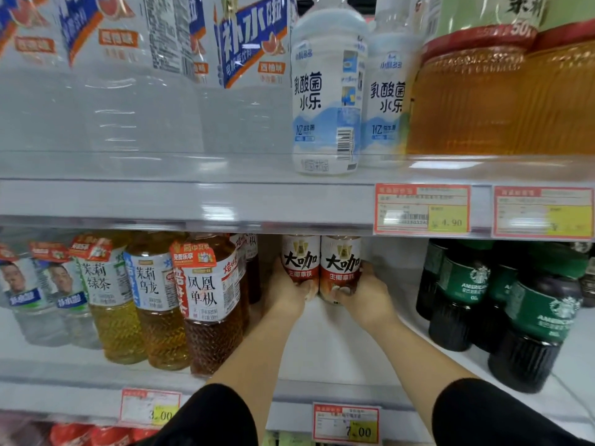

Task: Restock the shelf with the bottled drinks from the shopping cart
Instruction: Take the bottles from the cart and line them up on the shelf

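Two red-and-white coffee bottles stand side by side deep in a gap on the lower shelf (338, 355). My left hand (285, 292) is wrapped around the left coffee bottle (300, 257). My right hand (365, 292) grips the right coffee bottle (340, 262) from its right side. Both bottles are upright and touch each other; their caps are hidden behind the upper shelf's edge (193, 201). The shopping cart is out of view.
Tea bottles (209, 304) and water bottles (38, 300) fill the lower shelf on the left. Dark green-labelled coffee bottles (531, 333) stand on the right. Above are clear drink bottles (138, 75), white yoghurt drinks (325, 94) and amber tea bottles (483, 91). Price tags (421, 209) hang on the shelf edges.
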Demonstrator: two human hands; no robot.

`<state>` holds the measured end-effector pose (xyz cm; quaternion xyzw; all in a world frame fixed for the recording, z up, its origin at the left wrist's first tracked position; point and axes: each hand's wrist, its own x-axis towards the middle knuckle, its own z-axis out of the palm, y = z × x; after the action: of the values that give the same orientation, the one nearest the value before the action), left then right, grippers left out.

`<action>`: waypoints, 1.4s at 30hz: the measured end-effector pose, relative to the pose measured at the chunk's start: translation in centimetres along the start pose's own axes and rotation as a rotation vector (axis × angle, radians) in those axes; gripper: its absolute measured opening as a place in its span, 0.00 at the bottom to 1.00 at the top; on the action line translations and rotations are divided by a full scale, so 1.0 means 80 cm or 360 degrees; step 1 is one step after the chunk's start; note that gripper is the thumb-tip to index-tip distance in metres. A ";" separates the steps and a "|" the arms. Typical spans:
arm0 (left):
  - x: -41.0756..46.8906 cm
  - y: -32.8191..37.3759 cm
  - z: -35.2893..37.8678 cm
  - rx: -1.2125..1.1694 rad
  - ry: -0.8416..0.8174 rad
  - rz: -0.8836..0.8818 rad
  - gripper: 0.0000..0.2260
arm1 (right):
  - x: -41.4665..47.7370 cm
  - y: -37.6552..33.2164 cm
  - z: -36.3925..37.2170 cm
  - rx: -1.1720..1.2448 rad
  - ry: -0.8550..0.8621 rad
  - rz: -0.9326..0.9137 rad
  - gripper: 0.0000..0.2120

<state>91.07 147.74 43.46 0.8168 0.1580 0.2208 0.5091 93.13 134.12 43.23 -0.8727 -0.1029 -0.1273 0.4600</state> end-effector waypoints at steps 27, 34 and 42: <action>-0.088 0.015 -0.051 -0.0021 -0.0228 0.0434 0.21 | -0.082 -0.027 -0.046 -0.0087 -0.0099 -0.0293 0.21; -0.274 -0.100 -0.129 -0.0096 -0.0312 0.0532 0.13 | -0.278 0.018 -0.024 -0.0091 -0.0123 -0.0983 0.09; -0.404 -0.356 -0.155 0.0256 -0.0375 -0.0462 0.10 | -0.446 0.172 0.139 -0.0260 -0.1168 -0.0069 0.10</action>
<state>56.10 153.84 16.11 0.8436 0.2307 0.0346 0.4836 64.87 133.49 15.18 -0.8917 -0.2687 0.1764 0.3186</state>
